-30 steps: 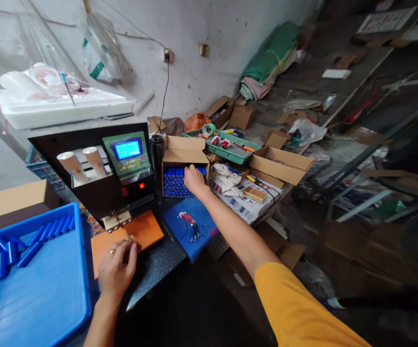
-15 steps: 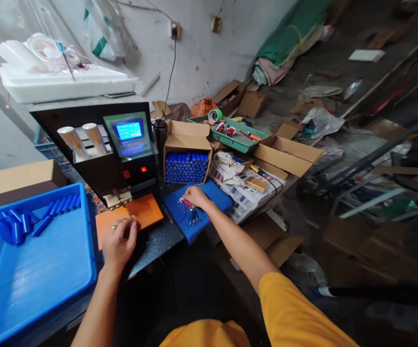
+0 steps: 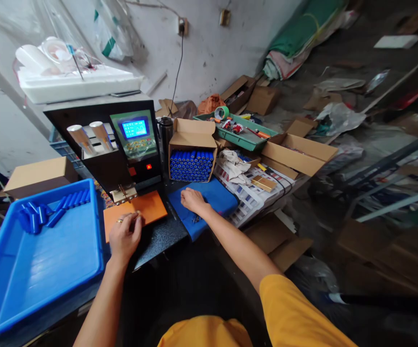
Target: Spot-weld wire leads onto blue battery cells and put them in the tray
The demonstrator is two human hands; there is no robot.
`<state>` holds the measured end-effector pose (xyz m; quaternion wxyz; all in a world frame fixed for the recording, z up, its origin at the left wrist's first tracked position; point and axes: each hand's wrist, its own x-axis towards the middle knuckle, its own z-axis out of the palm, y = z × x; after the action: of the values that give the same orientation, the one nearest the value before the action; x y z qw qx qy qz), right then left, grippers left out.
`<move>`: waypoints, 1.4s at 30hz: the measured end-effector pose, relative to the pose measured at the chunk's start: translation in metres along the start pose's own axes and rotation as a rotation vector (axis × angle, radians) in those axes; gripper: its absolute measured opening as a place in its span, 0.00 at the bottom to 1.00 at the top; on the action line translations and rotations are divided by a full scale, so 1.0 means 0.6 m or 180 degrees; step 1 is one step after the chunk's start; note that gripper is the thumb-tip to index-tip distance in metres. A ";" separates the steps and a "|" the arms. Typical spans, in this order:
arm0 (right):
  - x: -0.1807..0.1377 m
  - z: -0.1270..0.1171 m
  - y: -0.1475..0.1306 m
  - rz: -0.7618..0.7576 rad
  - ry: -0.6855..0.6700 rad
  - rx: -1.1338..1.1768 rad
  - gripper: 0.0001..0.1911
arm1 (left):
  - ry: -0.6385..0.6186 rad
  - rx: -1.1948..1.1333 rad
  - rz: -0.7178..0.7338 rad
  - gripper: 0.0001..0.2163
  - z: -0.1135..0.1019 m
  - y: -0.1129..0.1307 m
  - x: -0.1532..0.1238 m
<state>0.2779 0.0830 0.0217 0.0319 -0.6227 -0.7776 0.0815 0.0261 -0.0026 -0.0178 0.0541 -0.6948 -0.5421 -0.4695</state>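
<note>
My left hand [image 3: 125, 232], a ring on one finger, is closed in a pinch at the near edge of an orange board [image 3: 153, 208]. Whatever is in its fingertips is too small to make out. Just beyond stand the copper-coloured electrodes [image 3: 125, 193] of a black spot welder [image 3: 97, 176] with a lit blue display [image 3: 134, 128]. On a blue cloth [image 3: 218, 193], my right hand [image 3: 193, 200] rests with fingers curled together. It covers most of a bunch of thin wires [image 3: 196, 219], whose dark ends peek out below. What its fingertips hold is hidden.
A blue tray [image 3: 50, 270] with several blue cylindrical cells [image 3: 33, 221] stands at left. Behind the cloth, a cardboard box [image 3: 194, 127] is packed with more cells. A dark flask [image 3: 165, 135], a green tray [image 3: 247, 136] and an open carton [image 3: 303, 159] line the back right.
My right hand has come down over the wire bunch, whose red and dark strands showed below it before. My left hand stays by the orange board. The view has shifted slightly.
</note>
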 end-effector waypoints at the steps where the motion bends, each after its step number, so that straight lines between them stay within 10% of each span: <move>1: 0.000 -0.001 -0.001 -0.0016 -0.0005 -0.0021 0.13 | -0.0010 0.0004 -0.0024 0.08 0.000 0.000 0.000; 8: 0.008 0.001 0.007 0.0060 0.0253 0.0556 0.09 | -0.0023 -0.0011 -0.0077 0.08 0.001 -0.002 0.001; 20: 0.025 -0.020 0.031 0.0578 0.1299 0.5275 0.11 | -0.0171 -0.0415 -0.0591 0.10 -0.003 0.003 0.006; 33: 0.024 -0.018 0.025 0.0874 0.1513 0.3452 0.05 | -0.0196 -0.0985 -0.0869 0.13 0.011 0.029 0.007; 42: 0.001 -0.046 -0.002 0.0574 0.1469 0.5336 0.11 | -0.0188 -0.1181 -0.0820 0.13 0.017 0.062 0.009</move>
<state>0.2808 0.0859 0.0490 0.6294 -0.4541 -0.3834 0.5007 0.0619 -0.0080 -0.0034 -0.1509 -0.6313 -0.5320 -0.5437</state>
